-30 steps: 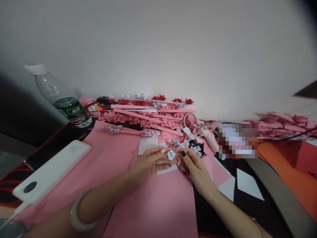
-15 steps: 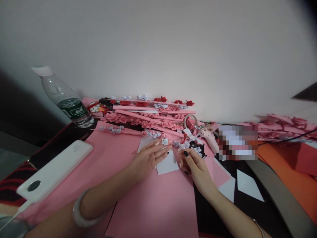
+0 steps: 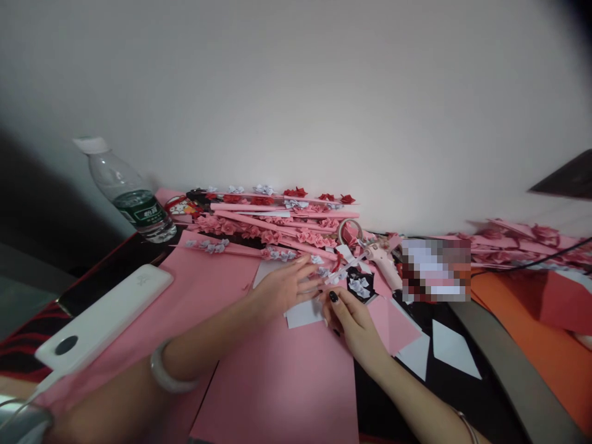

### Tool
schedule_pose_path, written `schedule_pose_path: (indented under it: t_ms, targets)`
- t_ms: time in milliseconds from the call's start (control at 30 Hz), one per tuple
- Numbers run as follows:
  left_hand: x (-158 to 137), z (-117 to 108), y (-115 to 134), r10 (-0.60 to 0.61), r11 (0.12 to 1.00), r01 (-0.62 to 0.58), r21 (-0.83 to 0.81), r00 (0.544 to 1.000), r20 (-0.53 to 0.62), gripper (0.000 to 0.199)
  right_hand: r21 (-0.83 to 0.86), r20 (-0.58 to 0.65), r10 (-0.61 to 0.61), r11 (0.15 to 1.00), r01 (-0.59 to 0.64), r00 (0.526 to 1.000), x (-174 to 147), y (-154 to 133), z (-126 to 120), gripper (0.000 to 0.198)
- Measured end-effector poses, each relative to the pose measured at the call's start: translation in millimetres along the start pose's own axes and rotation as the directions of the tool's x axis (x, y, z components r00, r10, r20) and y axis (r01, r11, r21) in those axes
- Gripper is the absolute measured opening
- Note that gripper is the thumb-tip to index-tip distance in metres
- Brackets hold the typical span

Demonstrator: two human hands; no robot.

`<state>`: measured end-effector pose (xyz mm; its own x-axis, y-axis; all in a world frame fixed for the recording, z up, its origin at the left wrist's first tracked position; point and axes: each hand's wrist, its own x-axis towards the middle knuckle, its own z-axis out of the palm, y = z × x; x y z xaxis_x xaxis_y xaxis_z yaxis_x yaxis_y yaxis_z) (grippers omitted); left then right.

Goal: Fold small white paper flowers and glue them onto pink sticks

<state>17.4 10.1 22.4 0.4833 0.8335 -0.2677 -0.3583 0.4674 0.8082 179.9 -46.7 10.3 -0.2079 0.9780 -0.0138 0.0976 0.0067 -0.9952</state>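
My left hand [image 3: 287,285] is open, palm turned up and fingers stretched out, above a white paper sheet [image 3: 305,313] on the pink paper [image 3: 282,376]. Close by its fingertips, my right hand [image 3: 349,320] is closed in a pinch; what is between its fingers, if anything, is too small to make out. Small white paper flowers [image 3: 361,285] lie just beyond the hands. A pale pink hot glue gun [image 3: 383,262] rests behind the right hand, its nozzle pointing toward the left fingers.
Rolled pink paper stems with paper flowers [image 3: 277,234] are heaped along the wall. A water bottle [image 3: 139,206] and a white power bank [image 3: 106,314] stand and lie at left. A tape roll [image 3: 350,231], white paper pieces [image 3: 456,348] and orange paper [image 3: 522,320] are at right.
My right hand has moved left, closer to the left fingers. The left hand has shifted slightly right, its fingers now more spread. The view has also turned a little.
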Motion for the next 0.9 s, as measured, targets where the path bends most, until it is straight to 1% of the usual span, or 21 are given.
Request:
schedule_pose_path:
  t_ms: [67, 100, 133, 200, 267, 333, 367, 433, 467, 533, 600, 700, 767, 833, 900]
  targets:
    - [5, 2, 10, -0.053, 0.999, 0.052, 0.011, 0.991, 0.123, 0.046, -0.028, 0.01, -0.014, 1.0, 0.015, 1.0, 0, 0, -1, 0.028]
    - [7, 1, 16, -0.045, 0.997, 0.036, 0.073, 0.991, 0.124, 0.05, -0.056, 0.01, -0.025, 0.998, 0.025, 1.0, -1, 1, -1, 0.027]
    - [8, 0, 21, -0.026, 0.988, 0.01, 0.156, 0.995, 0.1, 0.052, -0.099, 0.007, -0.04, 0.994, 0.041, 0.999, -1, 1, -2, 0.026]
    - [9, -5, 30, 0.068, 0.953, -0.081, 0.291, 0.996, 0.055, 0.054, -0.227, 0.002, -0.094, 0.97, 0.092, 0.996, -2, 1, -4, 0.021]
    - [8, -12, 36, 0.161, 0.917, -0.155, 0.368, 0.987, 0.016, 0.053, -0.368, 0.011, -0.166, 0.916, 0.159, 0.986, -3, 1, -5, 0.015]
    - [5, -19, 39, 0.222, 0.881, -0.184, 0.435, 0.974, -0.038, 0.05, -0.47, 0.047, -0.233, 0.853, 0.228, 0.971, -3, 1, -5, 0.011]
    - [3, -23, 39, 0.233, 0.856, -0.184, 0.483, 0.972, -0.043, 0.047, -0.501, 0.076, -0.259, 0.825, 0.261, 0.963, -3, 1, -4, 0.012]
    - [-1, -31, 38, 0.283, 0.806, -0.209, 0.553, 0.958, -0.051, 0.043, -0.538, 0.157, -0.294, 0.775, 0.331, 0.943, -3, 1, -2, 0.02]
    - [-3, -35, 36, 0.31, 0.785, -0.227, 0.576, 0.949, -0.048, 0.042, -0.551, 0.203, -0.303, 0.751, 0.364, 0.931, -2, 1, 0, 0.027]
    - [-5, -43, 32, 0.34, 0.748, -0.236, 0.62, 0.939, -0.052, 0.038, -0.583, 0.286, -0.306, 0.697, 0.419, 0.908, 0, 2, 3, 0.044]
    - [-7, -50, 28, 0.382, 0.708, -0.264, 0.655, 0.923, -0.04, 0.034, -0.634, 0.349, -0.293, 0.625, 0.455, 0.89, 3, 4, 6, 0.054]
    - [-9, -57, 23, 0.459, 0.645, -0.302, 0.702, 0.888, -0.039, 0.03, -0.704, 0.398, -0.294, 0.51, 0.494, 0.869, 7, 7, 8, 0.041]
    - [-11, -59, 21, 0.486, 0.607, -0.309, 0.732, 0.873, -0.034, 0.028, -0.721, 0.423, -0.321, 0.447, 0.529, 0.847, 8, 8, 6, 0.031]
    - [-14, -59, 20, 0.489, 0.586, -0.304, 0.751, 0.872, -0.029, 0.027, -0.72, 0.439, -0.356, 0.411, 0.56, 0.825, 8, 8, 3, 0.025]
    - [-17, -58, 19, 0.483, 0.57, -0.294, 0.768, 0.875, -0.023, 0.026, -0.716, 0.44, -0.387, 0.393, 0.577, 0.81, 7, 9, 1, 0.023]
